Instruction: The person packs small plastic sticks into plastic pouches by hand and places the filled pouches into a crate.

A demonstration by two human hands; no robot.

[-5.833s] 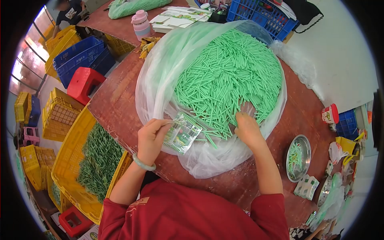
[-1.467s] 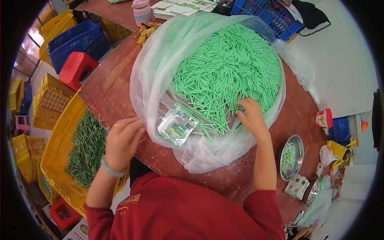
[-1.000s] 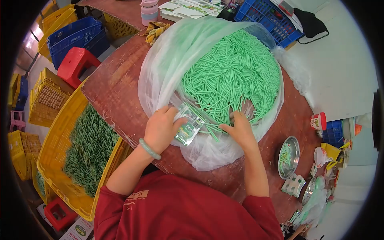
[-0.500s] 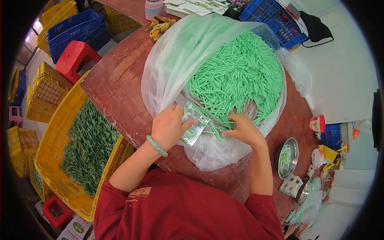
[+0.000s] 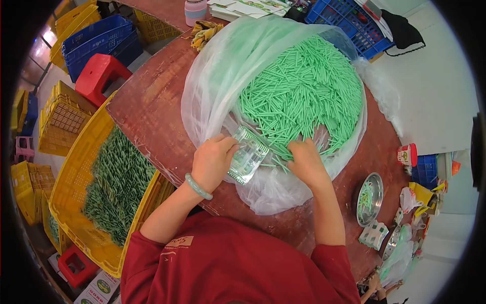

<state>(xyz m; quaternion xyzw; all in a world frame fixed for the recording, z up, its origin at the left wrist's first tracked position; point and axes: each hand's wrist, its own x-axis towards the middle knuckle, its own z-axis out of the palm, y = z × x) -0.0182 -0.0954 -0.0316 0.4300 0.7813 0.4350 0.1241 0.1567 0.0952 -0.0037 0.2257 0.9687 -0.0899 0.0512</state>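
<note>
My left hand (image 5: 213, 163), with a pale green bangle at the wrist, grips the left edge of a flat, shiny clear packet (image 5: 248, 156) that has green rows along two edges. My right hand (image 5: 307, 163) is at the near edge of a big heap of thin green sticks (image 5: 309, 91), its fingers bent down among them. Its fingertips are partly hidden, so I cannot make out what is between them. Around the heap lies an open, translucent plastic bag (image 5: 210, 86). A few loose sticks lie between the packet and my right hand.
The dark red table (image 5: 147, 111) bears a metal bowl (image 5: 374, 190) with sticks, a red-lidded tub (image 5: 406, 154) and a blue crate (image 5: 349, 25). On the left stand a yellow crate (image 5: 68, 202) of green pieces and a red stool (image 5: 98, 76). Another person's hands (image 5: 374, 286) show at lower right.
My right hand's thumb and fingers, spread before, have drawn together at the sticks. The left hand keeps the packet in nearly the same place, its thumb now less visible. The view has shifted slightly.
</note>
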